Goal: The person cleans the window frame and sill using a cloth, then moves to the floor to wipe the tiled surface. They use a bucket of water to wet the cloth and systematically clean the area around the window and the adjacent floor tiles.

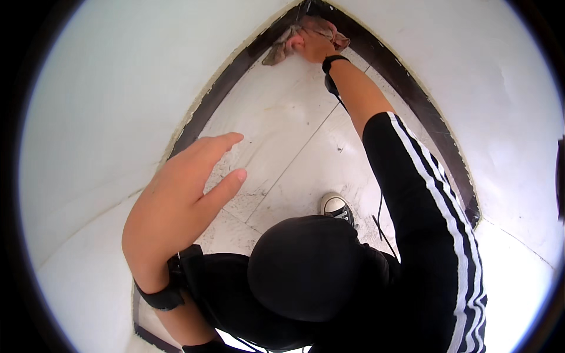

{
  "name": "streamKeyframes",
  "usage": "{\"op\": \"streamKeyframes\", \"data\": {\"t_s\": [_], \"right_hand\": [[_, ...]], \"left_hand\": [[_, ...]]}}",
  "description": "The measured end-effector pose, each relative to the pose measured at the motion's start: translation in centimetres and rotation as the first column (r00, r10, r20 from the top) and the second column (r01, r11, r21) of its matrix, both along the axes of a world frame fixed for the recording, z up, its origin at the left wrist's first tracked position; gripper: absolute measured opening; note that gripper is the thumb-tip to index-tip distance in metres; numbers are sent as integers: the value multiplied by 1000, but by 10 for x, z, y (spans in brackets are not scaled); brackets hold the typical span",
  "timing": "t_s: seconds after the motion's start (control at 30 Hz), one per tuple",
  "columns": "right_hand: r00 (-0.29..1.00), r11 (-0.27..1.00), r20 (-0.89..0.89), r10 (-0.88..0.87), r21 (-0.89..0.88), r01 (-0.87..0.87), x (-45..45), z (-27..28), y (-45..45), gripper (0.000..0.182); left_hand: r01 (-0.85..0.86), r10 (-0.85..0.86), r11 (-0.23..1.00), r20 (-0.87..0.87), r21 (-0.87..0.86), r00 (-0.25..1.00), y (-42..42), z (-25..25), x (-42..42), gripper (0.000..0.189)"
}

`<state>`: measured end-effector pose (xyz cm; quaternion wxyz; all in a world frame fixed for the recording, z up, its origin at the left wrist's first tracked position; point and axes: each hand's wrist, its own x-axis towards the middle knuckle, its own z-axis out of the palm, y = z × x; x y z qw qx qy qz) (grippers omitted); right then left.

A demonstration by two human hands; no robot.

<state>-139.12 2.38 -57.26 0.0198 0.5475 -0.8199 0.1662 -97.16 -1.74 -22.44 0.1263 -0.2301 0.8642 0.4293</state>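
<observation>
My right hand [314, 45] reaches far forward into the corner of the room and presses a crumpled, dirty cloth [277, 52] of brownish pink and grey. The cloth lies where the floor meets the dark baseboard [408, 81], partly hidden under my fingers. My left hand [183, 189] is held up near the left wall, thumb and fingers apart, with nothing in it. Below it is the pale tiled floor [282, 128], marked with grey smudges and small dark specks.
White walls [110, 88] rise on both sides and meet at the corner ahead. Flaking paint edges the baseboard top. My sneaker [335, 205] stands on the tiles below my bent knee [304, 269]. A thin black cable [382, 229] hangs by my right sleeve, and black straps circle both wrists.
</observation>
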Motion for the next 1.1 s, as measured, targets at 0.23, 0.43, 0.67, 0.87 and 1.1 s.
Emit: {"op": "streamKeyframes", "data": {"t_s": [0.23,0.43,0.67,0.87,1.1], "right_hand": [[999,996,36,-38,81,35,9,10,3,63],[988,995,141,-55,91,42,20,17,99,58],[994,991,-8,-109,75,110,30,-13,398,64],[596,827,711,-372,-38,560,96,33,433,60],[635,637,-102,-766,-256,727,101,-18,374,102]], "left_hand": [[58,-57,998,70,-7,996,-11,-36,-18,43],[72,-75,997,117,32,990,-12,-32,-19,50],[132,-132,988,3,-81,991,18,10,-9,50],[186,-188,979,-15,-80,982,28,13,-6,51],[127,-120,981,52,-148,991,29,20,8,50]]}}
